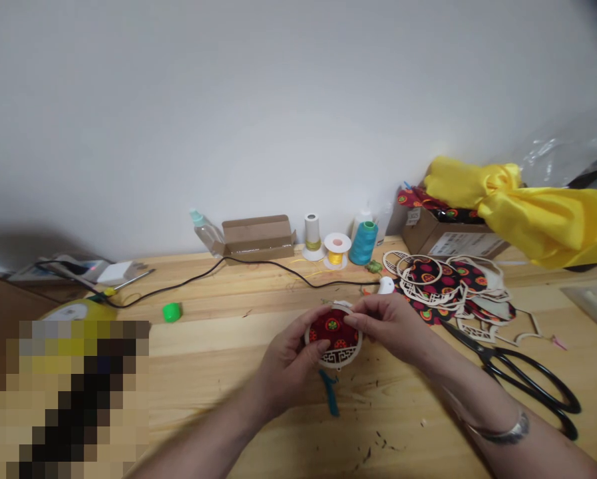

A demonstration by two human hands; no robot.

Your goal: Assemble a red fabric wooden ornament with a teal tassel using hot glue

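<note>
Between my two hands is a round ornament [334, 324], a pale frame with dark red flowered fabric above and a cut-out lattice below. My left hand [291, 356] grips its left side, thumb lying across the front. At its upper right edge, the thumb and fingers of my right hand [391, 322] pinch the rim; a small white bit shows at the top, too small to name. A teal strip of thread or cord [331, 398] lies just below the ornament; whether it is attached, I cannot tell.
Black scissors [515, 379] lie beside my right forearm. Behind them is a pile of pale frames and flowered fabric [448, 286]. Thread spools [363, 245], an open cardboard box [258, 239] and a spray bottle [205, 231] line the wall. A black cable [278, 264] crosses the table; a green cap [171, 312] sits left.
</note>
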